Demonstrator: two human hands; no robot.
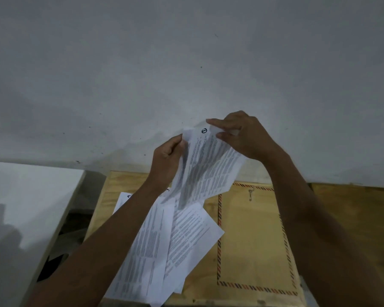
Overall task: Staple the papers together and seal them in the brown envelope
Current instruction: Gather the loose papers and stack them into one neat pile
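Papers first: one white printed sheet with dense text columns and a circled "1" at its top (205,165) is held up in the air against the grey wall (186,63), above the far edge of the light plywood tabletop (208,271). Left hand (166,161) grips the sheet's left edge, fingers curled, thumb pinching the paper, which buckles there. Right hand (246,136) pinches the top right corner between thumb and forefinger; other fingers loosely bent behind the sheet. Sheet hangs crumpled and tilted, its lower end over the rest of the stack. More white printed sheets (164,244) lie fanned and overlapping on the plywood, partly under the left forearm, one corner lapping over the left border of the envelope. Brown envelope with red-and-black striped border (253,240) lies flat on the tabletop just right of the loose sheets, metal clasp (250,194) near its far edge, right side hidden under the right forearm. White flat surface (20,207) to the left, apart from the tabletop, dark gap between them.
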